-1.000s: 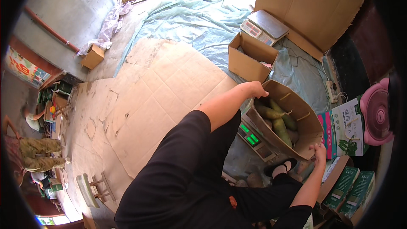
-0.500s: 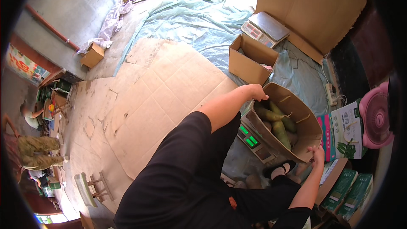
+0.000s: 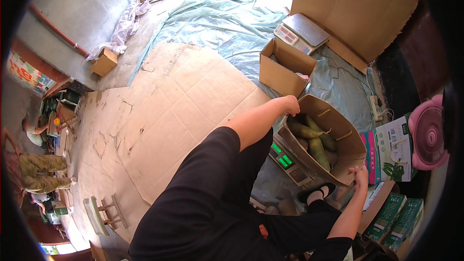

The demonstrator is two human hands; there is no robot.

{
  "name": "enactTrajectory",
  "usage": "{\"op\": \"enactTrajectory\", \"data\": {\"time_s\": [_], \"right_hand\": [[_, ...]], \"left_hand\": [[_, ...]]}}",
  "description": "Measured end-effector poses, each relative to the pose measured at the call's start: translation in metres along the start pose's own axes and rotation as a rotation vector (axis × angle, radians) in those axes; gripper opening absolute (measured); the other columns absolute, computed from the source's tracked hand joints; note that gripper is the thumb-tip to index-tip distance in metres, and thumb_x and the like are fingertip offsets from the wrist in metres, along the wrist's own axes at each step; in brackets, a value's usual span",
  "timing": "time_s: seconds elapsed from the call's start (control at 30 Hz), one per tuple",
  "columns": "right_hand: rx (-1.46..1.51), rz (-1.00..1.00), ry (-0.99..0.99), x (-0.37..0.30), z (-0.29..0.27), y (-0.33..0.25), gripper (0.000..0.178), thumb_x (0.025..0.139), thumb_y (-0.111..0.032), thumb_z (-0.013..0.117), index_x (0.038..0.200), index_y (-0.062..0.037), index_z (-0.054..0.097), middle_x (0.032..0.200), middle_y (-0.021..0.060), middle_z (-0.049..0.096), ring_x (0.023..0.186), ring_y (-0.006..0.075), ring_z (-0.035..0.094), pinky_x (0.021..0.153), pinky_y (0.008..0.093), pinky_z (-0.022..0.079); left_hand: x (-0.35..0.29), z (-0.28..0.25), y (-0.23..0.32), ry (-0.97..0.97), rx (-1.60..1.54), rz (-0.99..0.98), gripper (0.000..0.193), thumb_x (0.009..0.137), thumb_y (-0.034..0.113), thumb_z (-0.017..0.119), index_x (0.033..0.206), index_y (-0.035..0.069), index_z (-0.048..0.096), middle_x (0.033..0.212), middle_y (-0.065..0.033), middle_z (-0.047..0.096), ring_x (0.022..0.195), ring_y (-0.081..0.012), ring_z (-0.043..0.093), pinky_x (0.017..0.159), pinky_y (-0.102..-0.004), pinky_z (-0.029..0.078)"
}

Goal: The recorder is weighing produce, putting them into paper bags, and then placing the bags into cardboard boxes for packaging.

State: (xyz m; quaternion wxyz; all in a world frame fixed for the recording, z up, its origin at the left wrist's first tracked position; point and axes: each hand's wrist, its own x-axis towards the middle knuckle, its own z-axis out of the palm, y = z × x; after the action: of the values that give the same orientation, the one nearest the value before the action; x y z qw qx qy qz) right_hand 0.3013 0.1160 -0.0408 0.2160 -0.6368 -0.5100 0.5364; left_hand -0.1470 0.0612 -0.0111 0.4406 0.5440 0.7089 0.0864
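An uncovered cardboard box (image 3: 355, 152) with rope handles stands on a weighing scale (image 3: 295, 171) whose display glows green. Several long green radishes (image 3: 318, 151) lie inside it, along with rounder brownish pieces partly in shade. My left hand (image 3: 291, 105) is closed on the box's far left rim, its fingertips partly hidden. At the near right corner my right hand (image 3: 358, 176) pinches the cardboard edge.
Beyond stands another open box (image 3: 282, 75) beside a second scale (image 3: 304, 29). To the right are a pink fan (image 3: 430, 133), a printed carton (image 3: 395, 147) and green boxes (image 3: 386, 216). Flattened cardboard (image 3: 188, 111) covers the floor; a stool (image 3: 104, 215) and other people (image 3: 41, 171) are at left.
Both hands keep their hold on the box rim. The whole view has shifted very slightly; nothing else has visibly moved.
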Motion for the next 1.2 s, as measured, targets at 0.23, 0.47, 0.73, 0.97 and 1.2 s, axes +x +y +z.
{"op": "enactTrajectory", "data": {"time_s": [0.23,0.47,0.73,0.97,1.2], "right_hand": [[-0.082,0.000,0.051,0.002,-0.002,0.003,0.024,0.089,-0.007,0.043,0.112,-0.0041,0.048,0.081,0.0099,0.061,0.068,0.0190,0.059,0.064,0.0344,0.048],[-0.053,-0.006,0.048,-0.004,0.004,-0.005,0.025,0.089,-0.006,0.042,0.113,-0.0033,0.048,0.083,0.0095,0.060,0.066,0.0173,0.058,0.064,0.0332,0.048],[0.011,-0.054,0.048,-0.010,0.008,-0.015,0.026,0.087,-0.002,0.042,0.113,-0.0010,0.047,0.088,0.0101,0.059,0.066,0.0168,0.057,0.062,0.0323,0.046],[-0.058,-0.029,0.059,-0.010,0.002,-0.017,0.025,0.088,-0.003,0.043,0.112,-0.0018,0.047,0.084,0.0096,0.060,0.065,0.0163,0.057,0.062,0.0315,0.046],[0.035,-0.076,0.035,-0.004,0.013,-0.026,0.033,0.089,-0.006,0.047,0.122,-0.0018,0.045,0.087,0.0078,0.061,0.068,0.0156,0.058,0.063,0.0313,0.047]], "left_hand": [[0.011,0.005,0.006,-0.025,0.205,-0.073,0.024,0.081,0.026,0.063,0.097,0.009,0.069,0.092,-0.0101,0.068,0.088,-0.0244,0.065,0.075,-0.0353,0.049],[0.030,0.010,-0.004,-0.053,0.537,0.073,0.021,0.077,0.021,0.069,0.093,0.006,0.070,0.085,-0.0103,0.068,0.080,-0.0238,0.066,0.072,-0.0356,0.051],[0.029,0.009,-0.002,0.040,0.398,-0.031,0.025,0.071,0.019,0.072,0.093,0.007,0.070,0.087,-0.0119,0.068,0.085,-0.0274,0.066,0.076,-0.0369,0.050],[0.013,0.007,0.012,0.088,0.273,-0.113,0.028,0.068,0.018,0.074,0.093,0.006,0.070,0.092,-0.0133,0.067,0.089,-0.0289,0.064,0.078,-0.0375,0.050],[0.017,-0.001,-0.005,0.040,0.446,-0.039,0.024,0.071,0.021,0.072,0.091,0.007,0.070,0.091,-0.0133,0.067,0.088,-0.0285,0.065,0.076,-0.0368,0.050]]}}
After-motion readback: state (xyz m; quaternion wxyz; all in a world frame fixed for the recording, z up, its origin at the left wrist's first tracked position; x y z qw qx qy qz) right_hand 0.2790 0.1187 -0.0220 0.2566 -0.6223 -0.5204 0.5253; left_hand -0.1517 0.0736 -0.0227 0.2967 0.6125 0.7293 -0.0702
